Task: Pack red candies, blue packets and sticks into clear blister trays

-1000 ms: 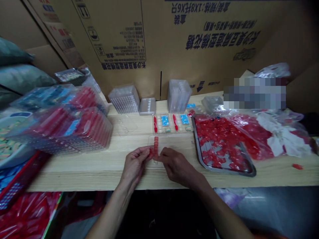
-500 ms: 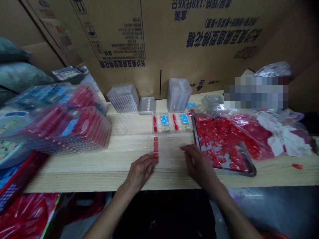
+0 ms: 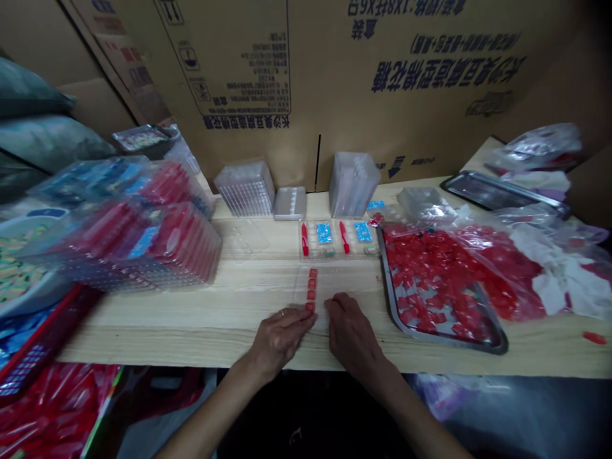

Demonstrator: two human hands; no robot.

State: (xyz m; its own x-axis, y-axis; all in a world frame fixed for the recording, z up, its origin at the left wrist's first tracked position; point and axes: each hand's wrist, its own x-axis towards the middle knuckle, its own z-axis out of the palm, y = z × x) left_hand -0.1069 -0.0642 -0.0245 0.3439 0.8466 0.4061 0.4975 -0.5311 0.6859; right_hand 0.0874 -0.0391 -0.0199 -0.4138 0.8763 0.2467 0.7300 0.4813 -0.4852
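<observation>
A clear plastic tray lies flat on the wooden bench in front of me, with a short column of red pieces in its left row. My left hand rests at the tray's near left corner, fingers together, tips by the lowest red piece, gripping the edge. My right hand sits knuckles up at the tray's near edge just right of the column. Its fingers are curled under, and what they hold is hidden. The two hands are almost touching.
A metal tray of loose red pieces sits to the right, with plastic bags of more beyond. A filled tray with red spoons and blue packets lies behind. Stacks of packed trays stand left; clear empties stand against cardboard boxes.
My right hand reached out to the metal tray of red pieces and has come back to the clear tray. My left hand stayed at the tray's corner.
</observation>
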